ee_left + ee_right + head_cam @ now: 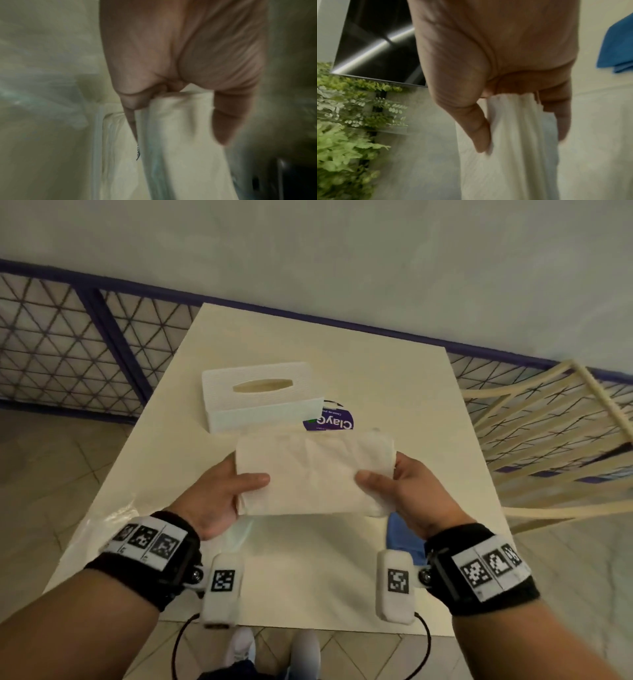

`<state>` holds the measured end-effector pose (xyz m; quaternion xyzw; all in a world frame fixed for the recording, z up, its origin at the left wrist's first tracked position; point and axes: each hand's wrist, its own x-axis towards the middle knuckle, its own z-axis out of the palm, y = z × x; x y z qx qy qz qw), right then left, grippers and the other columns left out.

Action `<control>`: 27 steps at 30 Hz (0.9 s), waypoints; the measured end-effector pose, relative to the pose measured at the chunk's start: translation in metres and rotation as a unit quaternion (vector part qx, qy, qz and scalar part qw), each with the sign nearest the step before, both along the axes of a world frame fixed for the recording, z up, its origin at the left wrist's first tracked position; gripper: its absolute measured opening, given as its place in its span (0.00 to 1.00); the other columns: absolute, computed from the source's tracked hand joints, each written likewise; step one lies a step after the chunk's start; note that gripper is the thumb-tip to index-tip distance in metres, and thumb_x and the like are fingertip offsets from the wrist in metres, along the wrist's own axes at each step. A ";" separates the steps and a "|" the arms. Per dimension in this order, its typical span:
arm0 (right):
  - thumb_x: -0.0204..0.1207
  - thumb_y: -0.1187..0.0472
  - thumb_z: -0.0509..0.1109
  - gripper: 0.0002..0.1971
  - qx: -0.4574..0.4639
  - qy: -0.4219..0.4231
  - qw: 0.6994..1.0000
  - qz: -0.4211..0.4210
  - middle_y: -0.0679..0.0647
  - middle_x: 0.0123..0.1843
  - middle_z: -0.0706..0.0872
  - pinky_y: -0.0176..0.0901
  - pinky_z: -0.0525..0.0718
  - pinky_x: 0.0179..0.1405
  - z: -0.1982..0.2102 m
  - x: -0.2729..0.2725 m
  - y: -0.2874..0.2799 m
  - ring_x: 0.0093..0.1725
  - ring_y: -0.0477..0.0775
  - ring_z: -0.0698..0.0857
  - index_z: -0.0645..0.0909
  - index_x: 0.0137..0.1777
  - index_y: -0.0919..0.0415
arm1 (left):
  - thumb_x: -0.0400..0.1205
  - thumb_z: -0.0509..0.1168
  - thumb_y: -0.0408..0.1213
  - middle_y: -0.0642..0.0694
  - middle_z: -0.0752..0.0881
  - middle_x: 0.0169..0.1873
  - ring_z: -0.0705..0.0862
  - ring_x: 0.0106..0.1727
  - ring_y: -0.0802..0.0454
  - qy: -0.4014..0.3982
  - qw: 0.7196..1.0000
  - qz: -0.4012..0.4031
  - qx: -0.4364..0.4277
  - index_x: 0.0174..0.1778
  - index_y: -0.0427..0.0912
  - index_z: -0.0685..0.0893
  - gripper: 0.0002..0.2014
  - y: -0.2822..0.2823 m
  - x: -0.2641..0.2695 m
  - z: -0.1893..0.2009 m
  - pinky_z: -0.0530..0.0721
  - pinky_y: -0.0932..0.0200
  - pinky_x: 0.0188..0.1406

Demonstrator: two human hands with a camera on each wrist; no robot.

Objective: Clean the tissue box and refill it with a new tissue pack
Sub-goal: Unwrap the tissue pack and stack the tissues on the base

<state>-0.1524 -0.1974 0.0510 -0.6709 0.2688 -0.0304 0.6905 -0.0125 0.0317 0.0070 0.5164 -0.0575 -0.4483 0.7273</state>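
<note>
I hold a white stack of tissues [313, 474] above the table, one hand at each short end. My left hand [224, 491] grips its left end, thumb on top and fingers underneath. My right hand [397, 489] grips its right end the same way. The wrist views show the tissue stack [180, 135] [510, 135] squeezed between thumb and fingers. Just beyond it lies the white textured tissue box [260, 395], its oval slot facing me and its near side open. A purple-printed wrapper [330, 419] peeks out to the right of the box.
The cream table [394, 378] stands against a pale wall. A blue cloth [399, 537] [616, 48] lies under my right wrist. Clear plastic film [99, 522] hangs over the table's left edge. A cream lattice chair [548, 440] stands to the right.
</note>
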 end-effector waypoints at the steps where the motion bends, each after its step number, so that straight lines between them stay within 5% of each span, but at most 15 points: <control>1: 0.71 0.68 0.75 0.12 -0.030 0.012 0.999 -0.009 0.57 0.48 0.92 0.45 0.87 0.46 -0.008 -0.003 -0.002 0.47 0.55 0.90 0.85 0.55 0.64 | 0.55 0.85 0.37 0.40 0.86 0.61 0.85 0.61 0.43 -0.045 0.998 0.007 0.034 0.65 0.44 0.79 0.41 -0.005 -0.001 -0.004 0.88 0.52 0.52; 3: 0.69 0.69 0.77 0.09 -0.067 0.018 0.997 -0.037 0.56 0.44 0.92 0.45 0.86 0.45 -0.023 -0.011 -0.004 0.43 0.52 0.89 0.86 0.49 0.61 | 0.63 0.79 0.32 0.40 0.88 0.55 0.86 0.59 0.41 -0.129 0.985 0.051 0.102 0.58 0.44 0.82 0.27 -0.012 -0.007 -0.010 0.85 0.50 0.56; 8: 0.70 0.72 0.76 0.09 -0.066 0.007 0.995 -0.071 0.55 0.42 0.90 0.40 0.87 0.47 -0.057 -0.028 0.000 0.42 0.47 0.88 0.85 0.44 0.58 | 0.55 0.73 0.44 0.44 0.89 0.48 0.86 0.50 0.46 -0.189 0.967 0.082 0.154 0.49 0.52 0.83 0.25 -0.015 -0.027 -0.031 0.84 0.51 0.53; 11: 0.70 0.73 0.75 0.13 -0.090 0.043 0.994 -0.054 0.50 0.42 0.88 0.32 0.83 0.43 -0.082 -0.034 0.002 0.40 0.39 0.85 0.84 0.46 0.55 | 0.63 0.67 0.27 0.49 0.84 0.46 0.82 0.44 0.47 -0.226 0.953 0.045 0.199 0.49 0.58 0.80 0.23 -0.015 -0.036 -0.047 0.82 0.58 0.39; 15: 0.70 0.73 0.74 0.16 -0.122 0.077 0.989 -0.036 0.49 0.45 0.86 0.35 0.82 0.49 -0.098 -0.035 -0.002 0.44 0.43 0.83 0.81 0.49 0.51 | 0.70 0.60 0.16 0.49 0.82 0.38 0.77 0.32 0.51 -0.254 0.935 0.045 0.242 0.49 0.57 0.79 0.27 -0.020 -0.038 -0.061 0.76 0.69 0.23; 17: 0.69 0.72 0.74 0.17 -0.127 0.089 0.987 -0.036 0.52 0.47 0.87 0.39 0.83 0.51 -0.103 -0.036 -0.004 0.47 0.47 0.84 0.81 0.53 0.52 | 0.70 0.60 0.17 0.49 0.82 0.37 0.78 0.34 0.50 -0.262 0.929 0.039 0.258 0.48 0.55 0.79 0.24 -0.021 -0.038 -0.067 0.76 0.68 0.27; 21: 0.71 0.66 0.75 0.15 -0.171 0.150 0.973 -0.039 0.50 0.43 0.86 0.42 0.79 0.48 -0.116 -0.038 -0.007 0.46 0.51 0.83 0.81 0.57 0.58 | 0.76 0.65 0.24 0.47 0.85 0.49 0.82 0.53 0.45 -0.280 0.910 0.001 0.305 0.60 0.46 0.77 0.19 -0.023 -0.038 -0.075 0.76 0.59 0.47; 27: 0.78 0.58 0.69 0.12 -0.131 0.093 0.986 -0.035 0.49 0.50 0.88 0.45 0.84 0.52 -0.090 -0.024 -0.018 0.52 0.51 0.86 0.76 0.60 0.50 | 0.78 0.70 0.36 0.48 0.86 0.52 0.84 0.53 0.48 -0.367 0.877 0.027 0.307 0.61 0.42 0.76 0.17 -0.034 -0.013 -0.044 0.79 0.54 0.54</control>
